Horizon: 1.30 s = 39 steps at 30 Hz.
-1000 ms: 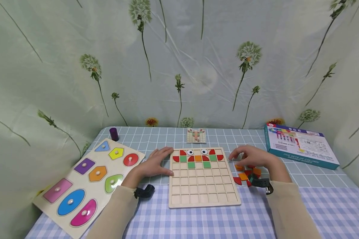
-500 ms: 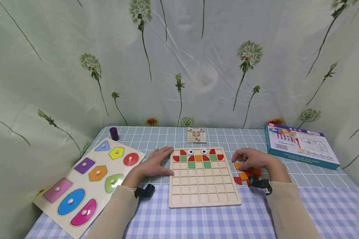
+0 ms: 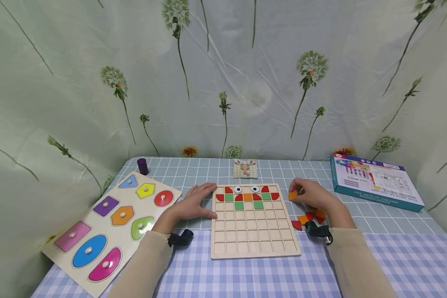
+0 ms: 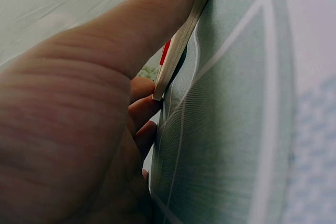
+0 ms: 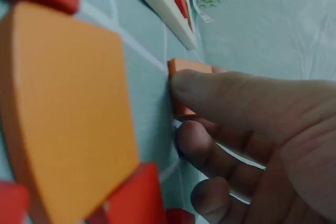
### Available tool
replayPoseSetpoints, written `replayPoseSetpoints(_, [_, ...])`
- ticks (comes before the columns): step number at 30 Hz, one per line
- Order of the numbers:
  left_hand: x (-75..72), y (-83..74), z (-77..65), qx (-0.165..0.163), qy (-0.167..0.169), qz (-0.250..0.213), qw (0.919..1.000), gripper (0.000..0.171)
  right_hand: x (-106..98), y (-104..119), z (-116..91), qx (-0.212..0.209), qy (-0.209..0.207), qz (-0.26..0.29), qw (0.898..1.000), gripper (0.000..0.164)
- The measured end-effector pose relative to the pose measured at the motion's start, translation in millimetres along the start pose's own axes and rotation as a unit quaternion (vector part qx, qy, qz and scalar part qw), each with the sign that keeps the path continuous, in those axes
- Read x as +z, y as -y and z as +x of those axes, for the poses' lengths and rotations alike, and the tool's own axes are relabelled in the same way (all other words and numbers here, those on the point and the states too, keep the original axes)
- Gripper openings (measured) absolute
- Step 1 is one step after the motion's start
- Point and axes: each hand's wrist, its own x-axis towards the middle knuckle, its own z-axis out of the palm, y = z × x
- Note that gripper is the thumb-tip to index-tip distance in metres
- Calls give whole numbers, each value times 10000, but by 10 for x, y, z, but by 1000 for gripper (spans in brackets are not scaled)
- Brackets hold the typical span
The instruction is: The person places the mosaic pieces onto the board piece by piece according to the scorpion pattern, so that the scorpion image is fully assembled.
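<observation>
Box (image 3: 380,184), "FIVE SETS OF COLUMN BEADED BOXES"

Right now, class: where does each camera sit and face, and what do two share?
Head: on the head, facing forward and down; grid board, sleeves, left grip and right grip show.
Left wrist: on that wrist, looking past the left grip's thumb at the grid board's edge.
Right wrist: on that wrist, facing the right grip, which pinches an orange piece.
Shared: head and right wrist show that orange piece.

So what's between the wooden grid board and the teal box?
In the head view, the right hand, pinching an orange tile, with loose pieces lower in frame.
</observation>
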Motion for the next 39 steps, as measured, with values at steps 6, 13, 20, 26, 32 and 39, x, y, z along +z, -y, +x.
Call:
replayPoseSetpoints(6, [11, -4, 16, 15, -22, 11, 10000, 98, 2, 18, 16, -19, -251, -49, 9997, 16])
replayPoseSetpoints(13, [12, -9, 25, 56, -26, 11, 10000, 98, 3, 65, 56, 134, -364, 40, 9992, 16])
replayPoseSetpoints(20, [9, -7, 28, 77, -1, 4, 10000, 98, 19, 163, 74, -250, -553, 44, 9981, 15])
replayPoseSetpoints(26, [6, 9, 35, 113, -17, 23, 9999, 97, 49, 278, 81, -518, -641, 19, 9966, 23])
replayPoseSetpoints(32, [7, 7, 23, 68, 1, -8, 10000, 98, 85, 365, 62, -512, -520, 220, 9971, 31])
replayPoseSetpoints(39, [13, 15, 17, 107, 1, -26, 9999, 97, 153, 444, 74, -763, -408, 459, 9952, 32])
